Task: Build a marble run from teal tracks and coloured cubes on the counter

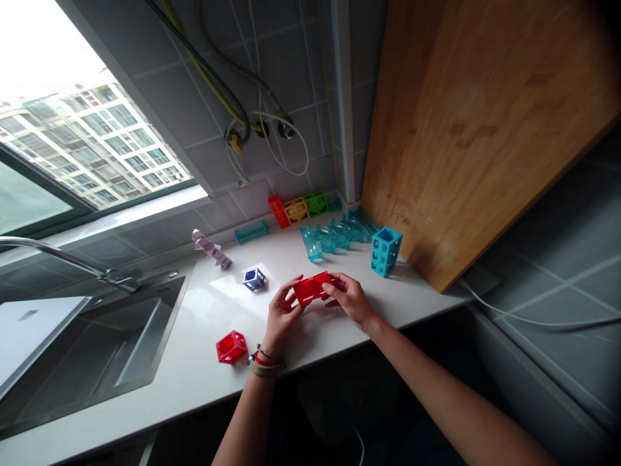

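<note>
red piece (310, 288) held near the front edge of the desk (189, 369)

left hand (285, 307) and right hand (352, 298) pinch its opposite ends. white desk shows between right hand and turquoise tower (385, 252); a red cube (231, 347) sits between sink (165, 327) and bracelets (264, 364).

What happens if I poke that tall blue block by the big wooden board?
The blue block might tip if you poke it up high, because it looks taller than it is wide. It's probably light for its size, since its sides have lots of holes. It likely won't roll, because its sides look flat.
</note>
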`<state>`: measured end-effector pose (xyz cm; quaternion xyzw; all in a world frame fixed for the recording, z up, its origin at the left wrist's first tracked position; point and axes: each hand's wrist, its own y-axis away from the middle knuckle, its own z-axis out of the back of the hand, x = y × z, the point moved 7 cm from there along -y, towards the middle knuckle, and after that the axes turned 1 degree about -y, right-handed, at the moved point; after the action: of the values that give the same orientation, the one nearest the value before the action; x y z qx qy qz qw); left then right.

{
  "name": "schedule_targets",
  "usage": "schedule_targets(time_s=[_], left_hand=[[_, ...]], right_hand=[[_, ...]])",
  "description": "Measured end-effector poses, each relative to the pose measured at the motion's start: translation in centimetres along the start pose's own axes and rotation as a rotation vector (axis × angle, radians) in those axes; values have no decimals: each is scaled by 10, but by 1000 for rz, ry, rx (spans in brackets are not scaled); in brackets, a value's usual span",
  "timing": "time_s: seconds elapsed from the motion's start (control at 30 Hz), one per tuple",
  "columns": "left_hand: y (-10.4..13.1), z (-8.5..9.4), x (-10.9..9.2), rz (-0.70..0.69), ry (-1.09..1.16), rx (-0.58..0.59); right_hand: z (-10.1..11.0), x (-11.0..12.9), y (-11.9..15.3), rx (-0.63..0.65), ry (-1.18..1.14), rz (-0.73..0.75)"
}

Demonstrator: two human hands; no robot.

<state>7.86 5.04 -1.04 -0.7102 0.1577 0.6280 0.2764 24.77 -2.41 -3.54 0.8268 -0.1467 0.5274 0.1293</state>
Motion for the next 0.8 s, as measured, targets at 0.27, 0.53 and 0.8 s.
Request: schedule_targets(time_s=[0.27, 0.53, 0.8], left_hand=[[-1, -4, -3, -24, -111, 26], [1, 0, -4, -51, -224, -33], [0, 1, -6, -68, -238, -24]], right_hand=[[-3, -1, 1, 39, 61, 4], [-4, -6, 1, 74, 108, -13], [-6, -3, 3, 101, 124, 22]])
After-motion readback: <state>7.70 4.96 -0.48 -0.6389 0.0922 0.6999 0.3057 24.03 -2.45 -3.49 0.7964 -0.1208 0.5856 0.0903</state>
